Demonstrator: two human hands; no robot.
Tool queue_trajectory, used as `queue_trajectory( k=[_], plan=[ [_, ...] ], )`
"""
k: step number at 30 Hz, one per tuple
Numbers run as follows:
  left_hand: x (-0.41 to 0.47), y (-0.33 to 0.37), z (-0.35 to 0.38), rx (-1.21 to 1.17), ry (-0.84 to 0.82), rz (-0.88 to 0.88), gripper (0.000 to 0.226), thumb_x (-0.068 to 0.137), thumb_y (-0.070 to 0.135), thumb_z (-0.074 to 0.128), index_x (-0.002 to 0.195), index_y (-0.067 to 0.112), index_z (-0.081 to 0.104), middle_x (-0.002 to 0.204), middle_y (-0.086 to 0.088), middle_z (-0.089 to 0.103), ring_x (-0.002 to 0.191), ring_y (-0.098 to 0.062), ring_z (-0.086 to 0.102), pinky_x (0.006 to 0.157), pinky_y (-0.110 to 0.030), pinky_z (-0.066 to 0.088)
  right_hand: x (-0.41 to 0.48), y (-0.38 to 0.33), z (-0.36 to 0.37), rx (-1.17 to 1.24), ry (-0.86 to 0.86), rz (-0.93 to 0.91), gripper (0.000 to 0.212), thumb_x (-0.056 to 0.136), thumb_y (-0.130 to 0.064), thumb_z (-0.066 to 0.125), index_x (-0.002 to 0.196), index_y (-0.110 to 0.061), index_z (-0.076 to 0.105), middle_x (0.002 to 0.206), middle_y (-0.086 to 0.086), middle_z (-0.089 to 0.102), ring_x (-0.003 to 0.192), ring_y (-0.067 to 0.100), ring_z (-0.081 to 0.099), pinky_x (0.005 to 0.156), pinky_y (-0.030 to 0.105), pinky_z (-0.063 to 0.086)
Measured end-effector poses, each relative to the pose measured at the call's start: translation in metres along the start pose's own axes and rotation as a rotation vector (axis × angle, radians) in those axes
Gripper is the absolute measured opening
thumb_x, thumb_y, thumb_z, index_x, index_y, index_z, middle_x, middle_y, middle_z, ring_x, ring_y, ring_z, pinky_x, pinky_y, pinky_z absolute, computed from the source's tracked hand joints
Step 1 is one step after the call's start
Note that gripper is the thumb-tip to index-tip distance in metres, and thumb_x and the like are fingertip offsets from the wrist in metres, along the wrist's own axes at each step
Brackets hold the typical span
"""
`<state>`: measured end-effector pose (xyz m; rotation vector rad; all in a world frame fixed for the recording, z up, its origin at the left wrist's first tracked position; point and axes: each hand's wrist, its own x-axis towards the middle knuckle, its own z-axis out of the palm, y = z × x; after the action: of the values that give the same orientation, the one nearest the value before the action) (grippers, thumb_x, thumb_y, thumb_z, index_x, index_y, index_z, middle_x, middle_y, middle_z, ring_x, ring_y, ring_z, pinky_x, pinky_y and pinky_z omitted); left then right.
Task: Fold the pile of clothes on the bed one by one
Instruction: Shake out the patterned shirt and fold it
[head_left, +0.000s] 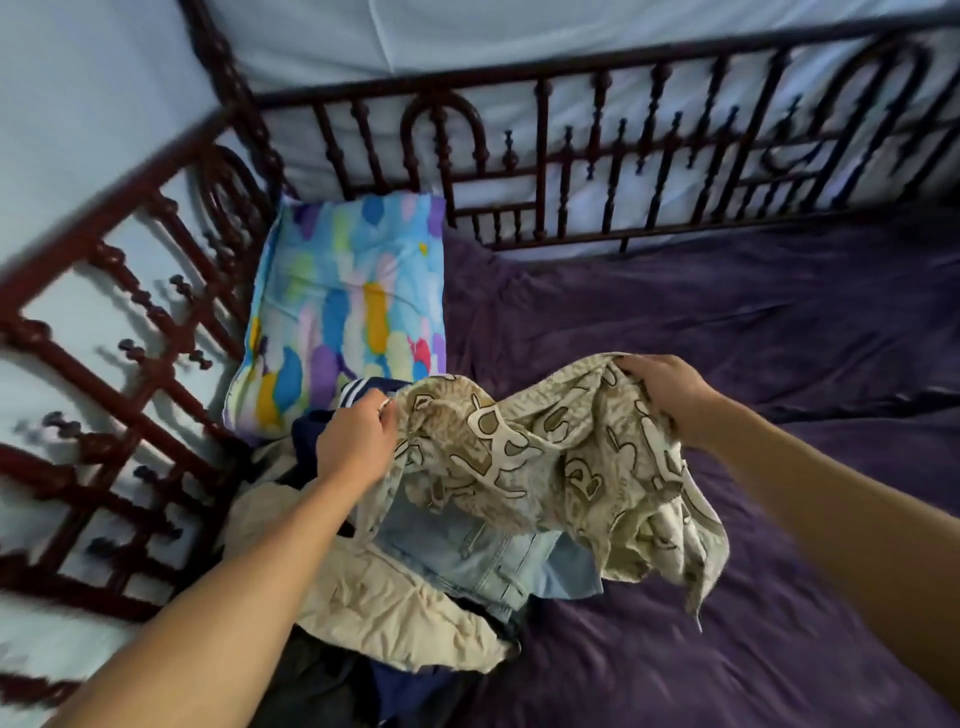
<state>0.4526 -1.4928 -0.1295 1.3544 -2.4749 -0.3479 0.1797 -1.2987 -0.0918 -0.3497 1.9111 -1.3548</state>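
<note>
A beige patterned garment (540, 452) hangs crumpled in the air between my hands, above the pile. My left hand (358, 441) grips its left edge and my right hand (665, 387) grips its upper right edge. Under it lies the pile of clothes (405, 603) on the left side of the bed. In the pile I see light blue jeans (493, 561), a cream garment, a navy piece with white stripes (363, 387) and dark clothes at the bottom.
A purple sheet (727, 332) covers the bed, wrinkled, stretching to the right. A multicoloured pillow (343, 312) lies at the head, left of centre. A dark red ornate metal bed rail (571, 171) runs along the back and left sides.
</note>
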Motion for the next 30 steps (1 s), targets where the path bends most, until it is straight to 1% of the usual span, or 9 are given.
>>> queue_trajectory(
  k=[5,8,11,14,16,20,24,26,30],
  plan=[
    [-0.051,0.032,-0.038,0.010,-0.006,0.169,0.040,0.091,0.041,0.049,0.124,0.022,0.058,0.114,-0.009,0.059,0.110,-0.029,0.053,0.089,-0.043,0.046,-0.057,-0.035,-0.018,0.181,-0.130,0.090,0.032,0.085,-0.027,0.070,0.101,0.000,0.071,0.092,0.018,0.073,0.084,0.033,0.070,0.082,0.050,0.057],
    [-0.101,0.080,-0.052,-0.301,-0.124,0.237,0.063,0.080,0.069,0.040,0.119,0.025,0.063,0.112,0.003,0.060,0.108,-0.014,0.054,0.093,-0.037,0.045,-0.081,-0.040,-0.015,0.246,-0.199,0.126,0.028,0.091,-0.027,0.064,0.102,-0.001,0.068,0.093,0.016,0.073,0.079,0.029,0.071,0.070,0.041,0.059],
    [-0.153,0.124,-0.054,-0.592,-0.298,0.105,0.064,0.069,0.077,0.052,0.110,0.029,0.061,0.104,0.013,0.062,0.100,-0.007,0.060,0.089,-0.027,0.048,-0.097,-0.037,-0.012,0.312,-0.254,0.148,0.027,0.095,-0.023,0.057,0.109,-0.002,0.064,0.106,0.015,0.068,0.088,0.028,0.067,0.074,0.041,0.059],
    [-0.190,0.158,-0.054,-0.848,-0.461,-0.001,0.040,0.075,0.054,0.074,0.101,0.025,0.065,0.096,0.008,0.072,0.088,-0.008,0.068,0.080,-0.023,0.055,-0.109,-0.032,-0.014,0.370,-0.288,0.172,0.022,0.097,-0.021,0.052,0.108,-0.004,0.061,0.098,0.013,0.062,0.081,0.024,0.062,0.065,0.037,0.060],
    [-0.196,0.167,-0.055,-0.817,-0.391,-0.057,0.016,0.083,0.035,0.072,0.094,0.024,0.068,0.089,0.007,0.073,0.083,-0.007,0.067,0.075,-0.022,0.055,-0.116,-0.030,-0.020,0.427,-0.317,0.167,0.022,0.098,-0.018,0.049,0.109,-0.004,0.061,0.098,0.011,0.062,0.087,0.024,0.062,0.063,0.035,0.059],
    [-0.179,0.169,-0.076,-0.907,-0.238,-0.242,0.032,0.086,0.037,0.064,0.108,0.014,0.058,0.103,0.000,0.065,0.101,-0.020,0.060,0.091,-0.034,0.047,-0.131,-0.025,-0.044,0.503,-0.349,0.067,0.021,0.095,-0.006,0.044,0.100,-0.007,0.065,0.083,0.006,0.057,0.069,0.020,0.059,0.061,0.031,0.057],
    [-0.152,0.171,-0.113,-0.951,-0.123,-0.240,0.021,0.091,0.027,0.060,0.098,0.011,0.048,0.093,0.002,0.051,0.095,-0.016,0.050,0.082,-0.031,0.038,-0.141,0.009,-0.063,0.092,-0.257,-0.079,0.044,0.086,0.012,0.033,0.110,-0.009,0.065,0.100,0.009,0.071,0.087,0.022,0.067,0.077,0.034,0.055],
    [-0.144,0.173,-0.130,-0.965,-0.117,-0.215,0.020,0.090,0.028,0.062,0.092,0.014,0.047,0.094,0.000,0.052,0.091,-0.012,0.052,0.085,-0.031,0.039,-0.144,0.035,-0.064,-0.165,-0.243,-0.132,0.046,0.086,0.015,0.038,0.122,-0.003,0.060,0.106,0.009,0.067,0.083,0.016,0.063,0.058,0.021,0.046],
    [-0.136,0.173,-0.152,-1.088,-0.101,-0.165,0.032,0.077,0.034,0.069,0.098,0.013,0.057,0.105,-0.010,0.067,0.103,-0.023,0.063,0.097,-0.047,0.048,-0.148,0.089,-0.042,-0.463,-0.550,-0.170,0.056,0.077,0.007,0.068,0.128,-0.011,0.057,0.122,0.006,0.063,0.089,0.004,0.059,0.064,0.012,0.046]
  ],
)
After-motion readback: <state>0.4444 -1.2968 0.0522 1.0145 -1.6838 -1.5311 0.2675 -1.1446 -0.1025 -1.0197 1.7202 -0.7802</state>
